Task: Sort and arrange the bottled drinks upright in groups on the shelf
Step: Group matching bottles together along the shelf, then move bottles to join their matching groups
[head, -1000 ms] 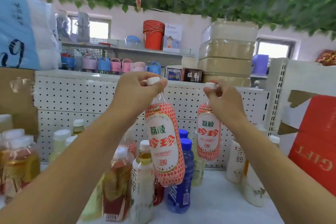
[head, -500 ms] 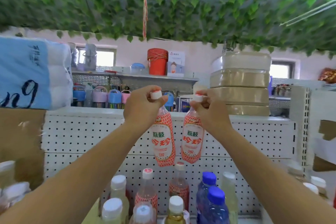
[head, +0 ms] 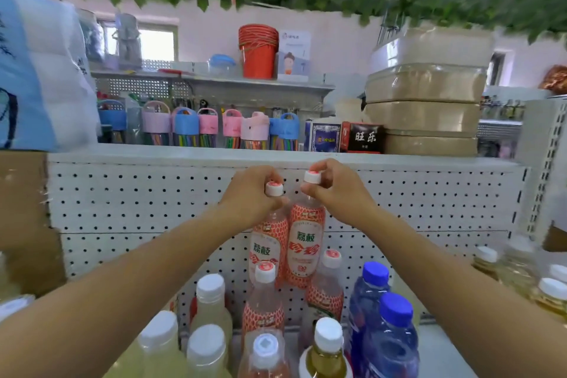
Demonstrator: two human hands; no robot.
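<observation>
I hold two lychee drink bottles with red-and-white labels by their necks, side by side and upright in front of the white pegboard. My left hand [head: 253,195] grips the left lychee bottle [head: 267,241]. My right hand [head: 336,189] grips the right lychee bottle [head: 304,244]. Their bases are hidden behind two more lychee bottles [head: 264,301] standing in front. Two blue-capped bottles [head: 383,319] stand to the right. Pale yellow bottles with white caps [head: 211,307] stand to the left.
The white pegboard [head: 138,202] backs the shelf. Amber bottles [head: 549,291] stand at the far right. A brown cardboard box [head: 24,209] sits at the left. Above are stacked tan packs [head: 426,101], pastel containers and a red bucket [head: 258,50].
Both hands have lowered the two lychee bottles from up in front of me down toward the back of the shelf, behind the other lychee bottles. The camera view tilted down.
</observation>
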